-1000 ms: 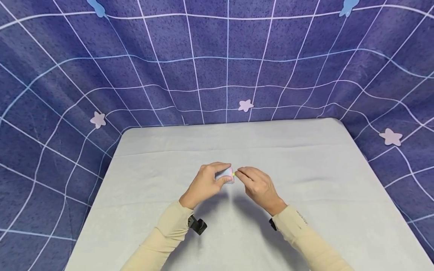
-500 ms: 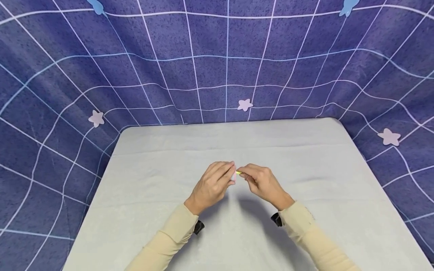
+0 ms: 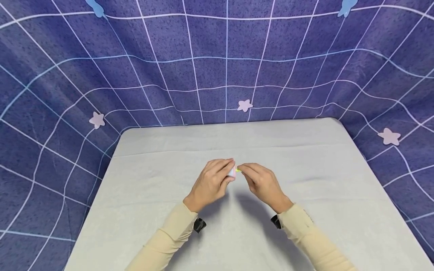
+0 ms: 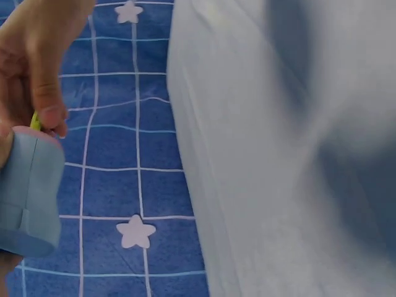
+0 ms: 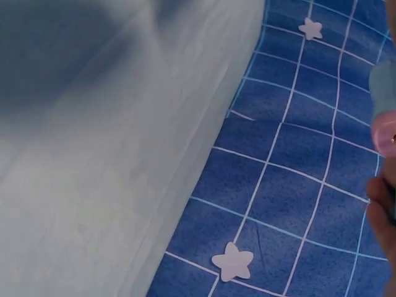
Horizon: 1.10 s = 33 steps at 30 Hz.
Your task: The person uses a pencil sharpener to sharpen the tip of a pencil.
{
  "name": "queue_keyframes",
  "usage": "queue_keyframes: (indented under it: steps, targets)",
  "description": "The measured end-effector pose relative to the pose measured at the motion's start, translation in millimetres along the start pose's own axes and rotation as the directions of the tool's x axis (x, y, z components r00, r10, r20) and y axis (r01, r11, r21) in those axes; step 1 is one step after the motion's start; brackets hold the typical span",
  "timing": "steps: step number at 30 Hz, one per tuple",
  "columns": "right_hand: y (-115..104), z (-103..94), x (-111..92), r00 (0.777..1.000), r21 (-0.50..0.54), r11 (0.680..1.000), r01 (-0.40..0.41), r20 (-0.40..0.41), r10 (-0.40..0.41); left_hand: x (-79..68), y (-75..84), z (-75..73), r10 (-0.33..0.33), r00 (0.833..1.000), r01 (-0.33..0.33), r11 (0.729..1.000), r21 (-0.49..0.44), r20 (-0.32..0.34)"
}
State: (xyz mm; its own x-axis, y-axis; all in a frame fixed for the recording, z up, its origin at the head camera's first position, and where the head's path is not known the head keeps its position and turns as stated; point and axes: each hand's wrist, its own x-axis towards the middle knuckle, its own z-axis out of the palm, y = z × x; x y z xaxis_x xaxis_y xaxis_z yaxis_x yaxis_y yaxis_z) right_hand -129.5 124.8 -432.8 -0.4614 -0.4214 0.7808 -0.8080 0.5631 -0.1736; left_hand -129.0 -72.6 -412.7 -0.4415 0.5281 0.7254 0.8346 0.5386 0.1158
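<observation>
My left hand [image 3: 209,181] holds a small light blue and pink pencil sharpener [image 3: 232,172] above the table, its fingers and thumb wrapped round the body. In the left wrist view, the blue body of the sharpener [image 4: 28,185] shows a seam and a waisted side. A thin yellow pencil [image 3: 238,170] meets the pink end, and my right hand [image 3: 265,183] pinches it between thumb and fingertips. Most of the pencil is hidden by those fingers. At the right wrist view's edge, the pink end [image 5: 385,131] of the sharpener is partly cut off.
A pale grey cloth covers the table [image 3: 217,233]. Behind it and at both sides hangs a dark blue curtain [image 3: 210,75] with a light grid and several stars. Black wrist cameras [image 3: 199,225] sit below the cuffs.
My right hand has turned about the pencil, its fingers changing their pinch. The left hand has shifted slightly right, its fingers now covering more of the sharpener.
</observation>
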Motion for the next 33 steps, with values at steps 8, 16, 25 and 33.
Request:
queue_keyframes:
  steps: [8,16,25,33]
  targets:
    - [-2,2.6,2,0.99,-0.098,0.992,0.074,-0.112,-0.085,6.7,0.5,-9.7,-0.155,0.982,0.17,0.975,-0.141,0.112]
    - [-4,4.4,-1,0.985,-0.093,0.992,0.089,-0.142,-0.102,10.4,-1.3,-19.8,-0.256,0.93,0.322,0.913,-0.252,0.263]
    - [-3,8.8,0,0.96,-0.136,0.976,0.172,-0.2,-0.197,8.1,0.6,-21.4,-0.233,0.921,0.294,0.942,-0.162,0.312]
    - [0,-5.5,7,0.984,0.285,0.947,-0.151,0.134,0.117,-3.6,6.4,-6.6,0.165,0.985,-0.174,0.951,0.257,0.054]
